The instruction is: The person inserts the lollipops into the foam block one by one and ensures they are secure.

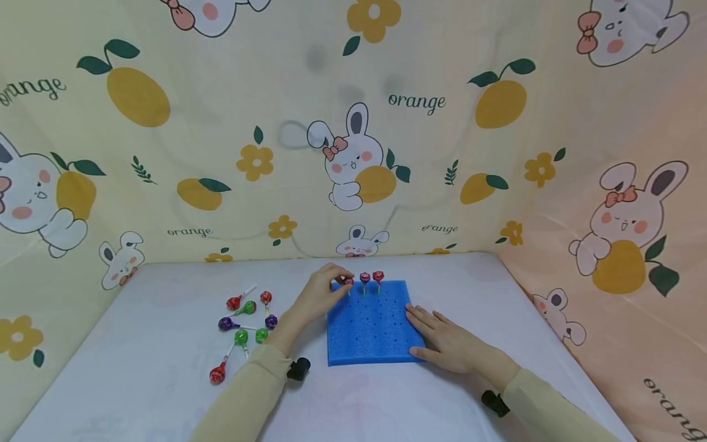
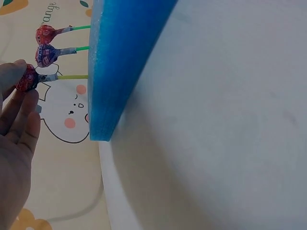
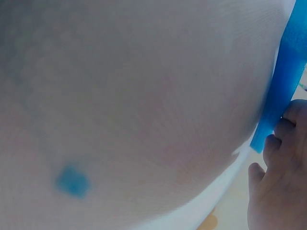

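Between the thumb and fingers of my left hand [image 1: 317,294] is the red-wrapped head of a lollipop [image 2: 27,79]. Its yellow-green stick [image 2: 72,77] reaches the top face of a blue foam board [image 1: 375,334] near the far left corner. Two more lollipops, one purple and red [image 1: 364,278] and one red [image 1: 378,276], stand upright in the same far row. Rows of small holes dot the board. My right hand [image 1: 453,345] rests against the board's right edge, its fingers extended over the rim and holding nothing.
Left of the board, several loose lollipops lie on the white table [image 1: 149,344], among them a red one [image 1: 218,374], a green one [image 1: 240,337] and a purple one [image 1: 226,324]. A patterned cloth backdrop [image 1: 309,80] rises behind and beside the table.
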A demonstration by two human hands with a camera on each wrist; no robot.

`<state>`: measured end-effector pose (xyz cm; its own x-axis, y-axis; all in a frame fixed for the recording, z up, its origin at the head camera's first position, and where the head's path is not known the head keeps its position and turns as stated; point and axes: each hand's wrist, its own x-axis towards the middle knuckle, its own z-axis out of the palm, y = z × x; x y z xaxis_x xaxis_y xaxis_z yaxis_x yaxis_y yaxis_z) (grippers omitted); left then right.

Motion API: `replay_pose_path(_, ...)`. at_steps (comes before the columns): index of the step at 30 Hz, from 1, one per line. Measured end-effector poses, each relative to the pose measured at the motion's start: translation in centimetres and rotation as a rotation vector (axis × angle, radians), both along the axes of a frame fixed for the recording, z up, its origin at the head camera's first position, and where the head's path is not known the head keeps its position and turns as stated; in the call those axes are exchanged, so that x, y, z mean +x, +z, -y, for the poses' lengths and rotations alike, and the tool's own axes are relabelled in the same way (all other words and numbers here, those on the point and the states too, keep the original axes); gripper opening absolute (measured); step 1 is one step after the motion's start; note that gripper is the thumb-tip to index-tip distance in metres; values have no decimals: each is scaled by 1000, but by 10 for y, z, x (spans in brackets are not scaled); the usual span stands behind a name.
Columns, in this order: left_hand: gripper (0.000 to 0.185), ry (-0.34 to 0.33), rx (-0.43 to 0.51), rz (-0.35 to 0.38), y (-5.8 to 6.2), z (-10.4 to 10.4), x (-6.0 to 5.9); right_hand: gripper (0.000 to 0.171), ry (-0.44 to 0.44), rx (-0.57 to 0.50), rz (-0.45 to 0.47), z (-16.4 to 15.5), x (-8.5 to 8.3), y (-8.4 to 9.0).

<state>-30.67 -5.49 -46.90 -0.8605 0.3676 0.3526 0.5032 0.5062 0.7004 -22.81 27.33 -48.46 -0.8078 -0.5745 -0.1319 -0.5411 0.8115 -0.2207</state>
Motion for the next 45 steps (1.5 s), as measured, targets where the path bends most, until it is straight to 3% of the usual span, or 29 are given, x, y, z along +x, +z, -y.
replay_pose_path(12, 21, 16, 4, 43, 0, -7, -6, 89, 10, 1, -18, -1, -1, -1)
replay_pose_path(22, 21, 30, 51, 72, -7, -8, -9, 91, 9, 3, -5, -1, -2, -2)
replay_pose_path(35, 23, 32, 111, 57, -8, -6, -8, 89, 31, 0, -45, -1, -2, -1)
replay_pose_path(45, 25, 13, 95, 80, -7, -4, -6, 92, 2, 5, 4, -1, -2, -2)
